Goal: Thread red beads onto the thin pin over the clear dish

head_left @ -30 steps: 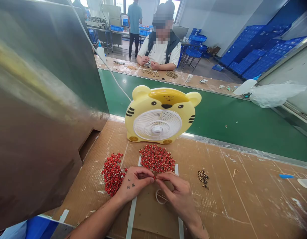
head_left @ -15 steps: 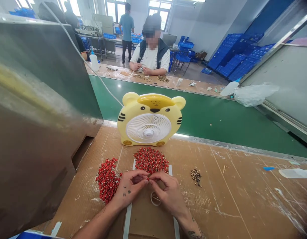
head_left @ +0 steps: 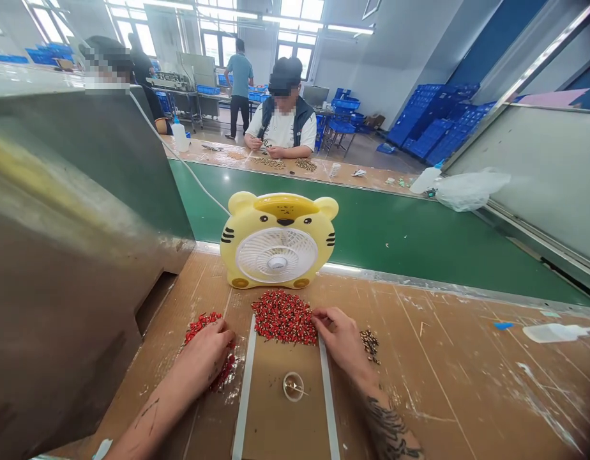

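My left hand [head_left: 209, 351] reaches over the left heap of small red pieces [head_left: 203, 324] and covers part of it. Its fingers are curled close together; whatever is between them is hidden. At the right edge of the middle heap of small red pieces with pale and dark tips [head_left: 283, 316], my right hand [head_left: 341, 335] has thumb and forefinger drawn together at the pieces. I cannot make out what it pinches. Between the forearms, a small round clear cup [head_left: 294, 387] with a thin stick across it sits on the cardboard.
A yellow animal-faced fan [head_left: 278, 239] stands behind the middle heap. Small dark-and-gold pieces [head_left: 370, 344] lie right of my right hand. A metal cabinet [head_left: 84, 255] rises on the left. A squeeze bottle [head_left: 553, 333] lies far right. Across the green belt [head_left: 395, 236] sits a person [head_left: 285, 121].
My hands were together above the cup, holding a small red piece. They have parted: the left went to the left heap, the right to the middle heap's edge. The camera view tilted up slightly.
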`<action>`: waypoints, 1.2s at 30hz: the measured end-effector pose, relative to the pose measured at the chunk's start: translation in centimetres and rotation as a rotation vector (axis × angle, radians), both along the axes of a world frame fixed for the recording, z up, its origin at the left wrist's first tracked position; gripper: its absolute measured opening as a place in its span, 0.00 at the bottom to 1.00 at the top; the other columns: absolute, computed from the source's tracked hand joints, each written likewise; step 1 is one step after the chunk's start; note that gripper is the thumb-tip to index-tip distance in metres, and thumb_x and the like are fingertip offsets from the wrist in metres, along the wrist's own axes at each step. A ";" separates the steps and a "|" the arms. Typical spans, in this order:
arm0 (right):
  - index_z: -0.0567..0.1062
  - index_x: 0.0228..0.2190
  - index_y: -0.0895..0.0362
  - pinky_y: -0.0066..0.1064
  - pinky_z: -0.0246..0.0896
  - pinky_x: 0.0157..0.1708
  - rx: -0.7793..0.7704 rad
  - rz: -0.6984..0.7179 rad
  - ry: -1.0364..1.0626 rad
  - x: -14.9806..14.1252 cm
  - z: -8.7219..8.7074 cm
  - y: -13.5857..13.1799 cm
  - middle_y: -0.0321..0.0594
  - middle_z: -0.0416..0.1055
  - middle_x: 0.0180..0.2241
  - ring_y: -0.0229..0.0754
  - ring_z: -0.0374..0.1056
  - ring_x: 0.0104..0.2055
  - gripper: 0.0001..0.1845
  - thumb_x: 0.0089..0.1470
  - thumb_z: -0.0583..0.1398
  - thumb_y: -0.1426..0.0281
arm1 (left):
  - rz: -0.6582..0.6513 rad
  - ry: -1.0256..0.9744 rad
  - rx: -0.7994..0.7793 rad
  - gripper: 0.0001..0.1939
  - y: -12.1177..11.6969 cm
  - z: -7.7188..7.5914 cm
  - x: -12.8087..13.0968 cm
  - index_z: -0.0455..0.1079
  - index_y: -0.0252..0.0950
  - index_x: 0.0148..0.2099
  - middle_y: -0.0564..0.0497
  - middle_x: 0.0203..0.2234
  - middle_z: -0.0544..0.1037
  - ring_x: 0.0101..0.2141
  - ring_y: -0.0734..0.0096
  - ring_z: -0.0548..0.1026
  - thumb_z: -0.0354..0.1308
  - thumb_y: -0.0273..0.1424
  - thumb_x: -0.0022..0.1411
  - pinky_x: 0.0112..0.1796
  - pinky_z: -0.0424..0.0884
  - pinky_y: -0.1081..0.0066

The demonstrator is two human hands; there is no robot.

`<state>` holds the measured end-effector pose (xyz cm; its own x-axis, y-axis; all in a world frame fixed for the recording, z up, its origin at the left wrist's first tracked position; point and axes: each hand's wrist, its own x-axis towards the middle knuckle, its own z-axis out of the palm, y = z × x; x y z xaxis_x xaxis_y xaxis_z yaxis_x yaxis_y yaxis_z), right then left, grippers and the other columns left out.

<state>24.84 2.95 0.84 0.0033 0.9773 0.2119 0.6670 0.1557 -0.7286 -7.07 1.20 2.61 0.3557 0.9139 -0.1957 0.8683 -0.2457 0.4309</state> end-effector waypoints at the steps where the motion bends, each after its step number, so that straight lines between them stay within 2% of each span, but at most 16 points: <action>1: 0.80 0.33 0.56 0.35 0.68 0.36 0.004 -0.004 0.000 0.1 0.0 0.0 0.42 0.78 0.32 0.45 0.73 0.33 0.12 0.58 0.59 0.63 | -0.013 -0.003 -0.018 0.14 0.1 -0.1 0.0 0.76 0.37 0.36 0.44 0.35 0.76 0.38 0.61 0.75 0.48 0.23 0.63 0.40 0.66 0.69; 7: 0.79 0.33 0.57 0.35 0.68 0.35 0.004 -0.045 0.020 1.6 0.8 -2.1 0.44 0.79 0.32 0.46 0.73 0.33 0.15 0.60 0.58 0.60 | -0.035 -0.041 -0.038 0.15 0.3 0.4 0.6 0.75 0.37 0.35 0.44 0.32 0.76 0.37 0.60 0.75 0.47 0.22 0.63 0.38 0.64 0.70; 9: 0.79 0.33 0.57 0.33 0.68 0.34 -0.053 0.037 0.043 1.7 1.0 -3.6 0.42 0.79 0.32 0.44 0.74 0.33 0.13 0.60 0.59 0.61 | -0.042 -0.044 -0.048 0.15 0.4 0.8 0.6 0.75 0.37 0.34 0.44 0.31 0.77 0.36 0.61 0.75 0.47 0.22 0.63 0.37 0.64 0.70; 13: 0.79 0.33 0.55 0.30 0.66 0.32 -0.173 0.347 0.023 0.8 1.3 -6.8 0.38 0.77 0.29 0.41 0.72 0.31 0.07 0.58 0.63 0.65 | -0.066 -0.028 -0.024 0.16 0.6 1.2 0.6 0.75 0.36 0.33 0.44 0.32 0.78 0.36 0.61 0.75 0.47 0.23 0.65 0.37 0.65 0.70; 16: 0.79 0.34 0.55 0.28 0.63 0.30 -0.154 0.426 0.005 -0.2 1.2 -8.4 0.37 0.75 0.28 0.41 0.70 0.30 0.06 0.57 0.64 0.66 | -0.079 -0.051 0.032 0.16 0.6 1.4 0.6 0.76 0.36 0.36 0.44 0.33 0.79 0.37 0.59 0.75 0.46 0.24 0.66 0.38 0.66 0.68; 18: 0.79 0.34 0.55 0.28 0.63 0.30 -0.116 0.432 0.015 -0.7 1.0 -8.7 0.38 0.75 0.28 0.41 0.70 0.30 0.06 0.59 0.63 0.66 | -0.078 -0.159 0.059 0.15 0.5 1.4 1.0 0.77 0.36 0.38 0.45 0.34 0.80 0.37 0.60 0.76 0.47 0.25 0.65 0.39 0.67 0.68; 21: 0.80 0.33 0.55 0.28 0.64 0.31 -0.052 0.451 0.062 -1.2 0.6 -8.7 0.39 0.76 0.28 0.40 0.70 0.31 0.09 0.62 0.60 0.66 | -0.024 -0.434 0.047 0.13 0.2 1.4 2.3 0.77 0.36 0.37 0.46 0.32 0.79 0.34 0.65 0.76 0.51 0.26 0.63 0.37 0.68 0.71; 26: 0.79 0.32 0.55 0.29 0.65 0.32 -0.008 0.463 0.056 -1.5 0.7 -8.4 0.39 0.76 0.29 0.40 0.70 0.32 0.07 0.61 0.61 0.67 | 0.081 -0.807 -0.095 0.08 -0.1 0.4 5.3 0.79 0.35 0.32 0.47 0.31 0.79 0.34 0.66 0.76 0.58 0.28 0.60 0.36 0.69 0.72; 29: 0.78 0.33 0.55 0.29 0.65 0.32 0.027 0.490 0.033 -1.5 0.8 -8.4 0.39 0.75 0.29 0.40 0.70 0.32 0.06 0.62 0.61 0.69 | 0.113 -0.943 -0.209 0.06 -0.3 -0.7 6.3 0.80 0.35 0.33 0.46 0.32 0.80 0.35 0.66 0.76 0.61 0.29 0.58 0.37 0.69 0.72; 32: 0.78 0.34 0.55 0.30 0.65 0.32 0.060 0.500 0.008 -1.6 0.7 -8.5 0.39 0.75 0.28 0.40 0.69 0.31 0.07 0.63 0.59 0.71 | 0.224 -1.051 -0.352 0.06 -0.5 -1.7 6.6 0.80 0.34 0.33 0.47 0.31 0.81 0.32 0.68 0.76 0.65 0.30 0.54 0.35 0.69 0.72; 36: 0.78 0.34 0.55 0.30 0.63 0.31 0.099 0.507 -0.049 -2.1 0.4 -8.5 0.39 0.73 0.27 0.40 0.67 0.30 0.09 0.63 0.58 0.70 | 0.342 -1.152 -0.501 0.08 -0.7 -2.1 6.6 0.81 0.33 0.33 0.48 0.26 0.81 0.28 0.70 0.75 0.69 0.32 0.50 0.32 0.68 0.74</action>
<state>22.72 -5.56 1.19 -0.4778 0.8287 0.2915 0.5225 0.5348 -0.6641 -0.50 0.52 0.50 0.3119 0.9080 -0.2797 -0.0741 0.3168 0.9456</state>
